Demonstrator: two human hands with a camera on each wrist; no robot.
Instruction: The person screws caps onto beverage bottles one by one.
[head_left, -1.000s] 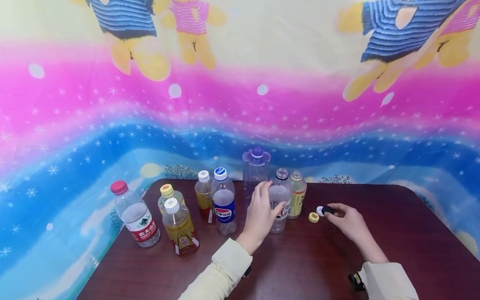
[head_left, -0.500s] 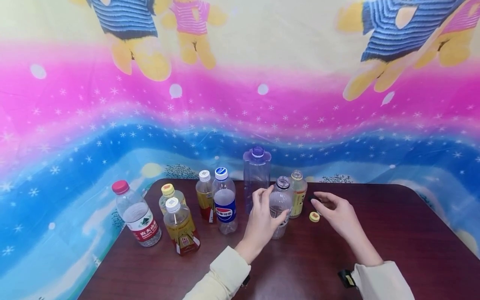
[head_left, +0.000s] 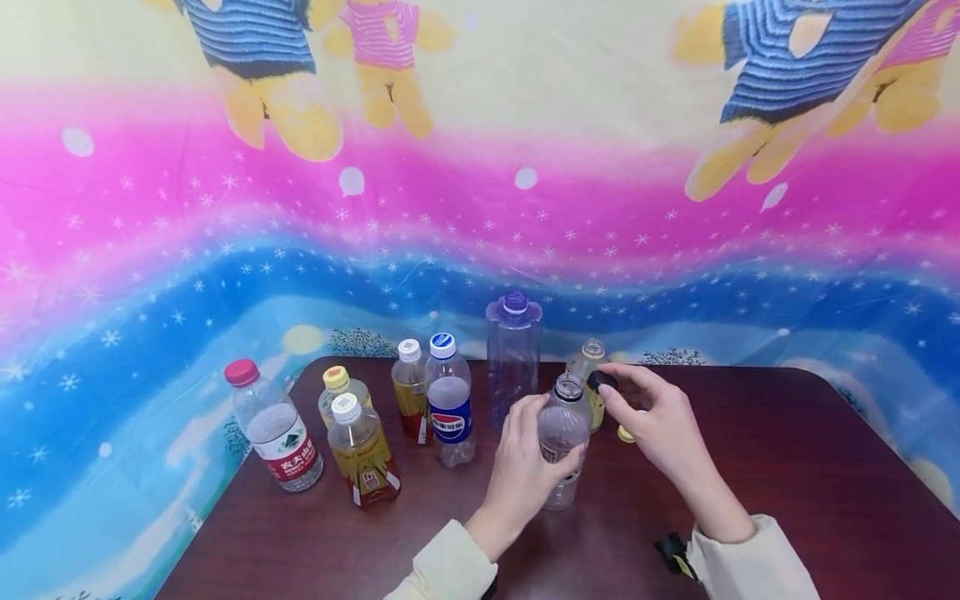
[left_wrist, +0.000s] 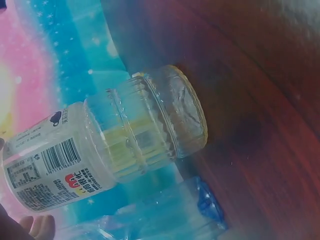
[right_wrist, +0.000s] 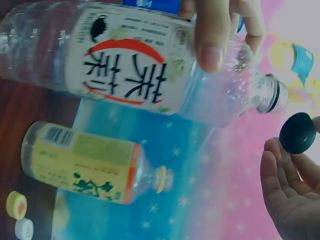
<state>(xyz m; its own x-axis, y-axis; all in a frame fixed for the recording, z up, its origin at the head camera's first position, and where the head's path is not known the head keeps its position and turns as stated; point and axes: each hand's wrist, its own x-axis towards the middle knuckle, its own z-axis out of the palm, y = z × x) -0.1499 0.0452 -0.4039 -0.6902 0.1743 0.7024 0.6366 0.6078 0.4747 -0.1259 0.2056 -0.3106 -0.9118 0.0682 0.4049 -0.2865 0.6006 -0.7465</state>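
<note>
In the head view my left hand (head_left: 525, 462) grips a clear plastic bottle (head_left: 566, 422) around its upper body, thumb on the near side. The bottle has no cap; a dark ring circles its neck. Its white label with black characters and a red arc shows in the right wrist view. My right hand (head_left: 663, 421) pinches a black bottle cap (head_left: 600, 381) between thumb and fingers, just right of the open mouth. In the right wrist view a gap separates the cap (right_wrist: 298, 133) from the bottle neck (right_wrist: 272, 94).
Behind stand an uncapped yellow-labelled bottle (right_wrist: 82, 162) and a tall uncapped purple bottle (head_left: 514, 358). A yellow cap (right_wrist: 16, 205) and a white cap (right_wrist: 24, 229) lie on the table. Leftward are several capped bottles, including a Pepsi bottle (head_left: 450, 421) and a red-capped water bottle (head_left: 277, 437).
My right hand has brought the black cap up and leftward from beside the loose caps to near the bottle mouth. My left hand has drawn the clear bottle towards me.
</note>
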